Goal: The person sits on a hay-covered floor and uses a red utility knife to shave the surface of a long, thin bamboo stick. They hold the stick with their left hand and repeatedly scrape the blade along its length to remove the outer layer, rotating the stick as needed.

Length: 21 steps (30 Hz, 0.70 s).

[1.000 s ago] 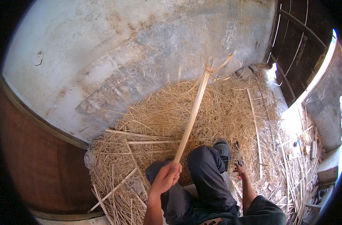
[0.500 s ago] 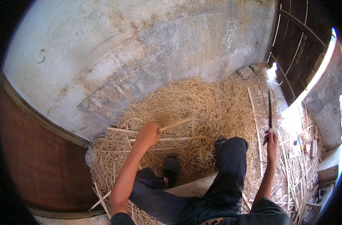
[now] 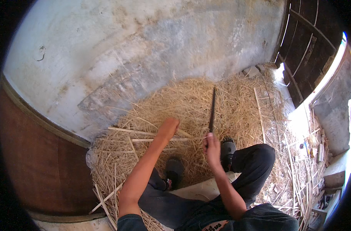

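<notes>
My left hand (image 3: 169, 128) is closed round a pale strip of split bamboo or wood (image 3: 186, 134), whose short end sticks out to the right. Opposite it, my right hand (image 3: 212, 148) grips the handle of a long knife (image 3: 212, 111). The narrow dark blade points away from me, up toward the wall, and stands apart from the strip. More pale strips (image 3: 148, 140) lie on the shavings just beside and below my left hand.
Curly straw-coloured shavings (image 3: 190, 100) cover the floor up to a stained wall (image 3: 164, 46). My dark shoes (image 3: 174, 170) rest among them, with a pale object (image 3: 202, 191) between my legs. A brown panel (image 3: 44, 154) stands left; a dark plank door (image 3: 308, 50) is far right.
My right hand has swung the knife left, from outside my right knee to in front of me. The left hand has shifted right and slightly away with the strip. My right knee has moved outward.
</notes>
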{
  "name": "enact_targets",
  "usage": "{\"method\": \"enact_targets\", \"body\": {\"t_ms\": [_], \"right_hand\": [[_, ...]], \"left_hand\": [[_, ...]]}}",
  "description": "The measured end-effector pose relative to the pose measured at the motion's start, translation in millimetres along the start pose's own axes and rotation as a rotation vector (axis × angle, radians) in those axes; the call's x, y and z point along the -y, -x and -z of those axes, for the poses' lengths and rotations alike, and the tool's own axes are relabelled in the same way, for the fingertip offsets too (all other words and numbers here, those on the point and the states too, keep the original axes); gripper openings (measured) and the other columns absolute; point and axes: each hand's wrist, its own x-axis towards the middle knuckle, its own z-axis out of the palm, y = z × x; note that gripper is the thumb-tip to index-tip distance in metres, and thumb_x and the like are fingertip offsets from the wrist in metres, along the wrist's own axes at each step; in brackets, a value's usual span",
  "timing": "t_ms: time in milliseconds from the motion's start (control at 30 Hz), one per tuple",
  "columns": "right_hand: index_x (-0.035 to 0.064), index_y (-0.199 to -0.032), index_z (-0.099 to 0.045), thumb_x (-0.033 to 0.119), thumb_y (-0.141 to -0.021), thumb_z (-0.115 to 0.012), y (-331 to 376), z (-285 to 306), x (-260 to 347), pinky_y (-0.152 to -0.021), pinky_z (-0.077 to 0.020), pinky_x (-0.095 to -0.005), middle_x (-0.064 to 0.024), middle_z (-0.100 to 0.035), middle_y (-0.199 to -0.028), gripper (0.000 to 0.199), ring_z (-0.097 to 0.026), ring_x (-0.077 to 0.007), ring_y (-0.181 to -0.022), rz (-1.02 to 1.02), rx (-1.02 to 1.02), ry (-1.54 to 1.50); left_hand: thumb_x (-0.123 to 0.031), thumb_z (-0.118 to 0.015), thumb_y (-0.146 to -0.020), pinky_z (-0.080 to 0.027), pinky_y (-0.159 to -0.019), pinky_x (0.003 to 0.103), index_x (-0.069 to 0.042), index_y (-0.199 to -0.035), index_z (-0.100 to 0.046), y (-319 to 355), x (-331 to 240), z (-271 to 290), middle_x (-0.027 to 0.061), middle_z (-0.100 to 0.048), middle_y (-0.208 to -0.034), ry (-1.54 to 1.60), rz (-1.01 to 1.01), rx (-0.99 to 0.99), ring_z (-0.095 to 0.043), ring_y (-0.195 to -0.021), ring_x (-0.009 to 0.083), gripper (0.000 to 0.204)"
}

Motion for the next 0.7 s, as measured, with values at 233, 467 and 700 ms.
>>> {"method": "enact_targets", "body": {"t_ms": [233,467,700], "right_hand": [[0.0031,-0.099,-0.062,0.046,-0.11,-0.053,-41.5,75.3,-252.9,-0.062,-0.0442,-0.0405,-0.002,-0.053,-0.072,0.045,-0.054,-0.0178,-0.065,-0.021,-0.109,0.809],[-0.0025,-0.11,-0.061,0.049,-0.112,-0.047,-13.6,1.9,-171.2,-0.061,-0.0427,-0.0458,-0.0126,-0.054,-0.072,0.053,-0.051,-0.0247,-0.061,0.065,0.032,0.573],[-0.0069,-0.117,-0.061,0.044,-0.113,-0.047,-23.5,-47.3,-107.5,-0.057,-0.043,-0.0416,-0.0125,-0.055,-0.07,0.053,-0.052,-0.0255,-0.059,0.342,0.006,0.493]], "left_hand": [[0.0,-0.08,-0.088,-0.053,-0.089,0.053,0.002,-0.089,-0.064,-13.4,10.0,-11.1,0.0204,-0.061,-0.094,-0.154,-0.051,0.02,-0.06,-0.095,0.0395,0.016],[0.002,-0.08,-0.085,-0.054,-0.093,0.049,0.005,-0.084,-0.069,8.3,16.0,-14.7,0.0232,-0.065,-0.1,-0.073,0.069,0.064,-0.061,-0.104,0.0393,0.011],[0.0,-0.078,-0.085,-0.054,-0.092,0.051,0.006,-0.091,-0.072,18.3,13.3,-8.5,0.0249,-0.067,-0.103,-0.062,0.153,0.179,-0.065,-0.106,0.0413,0.01]]}}
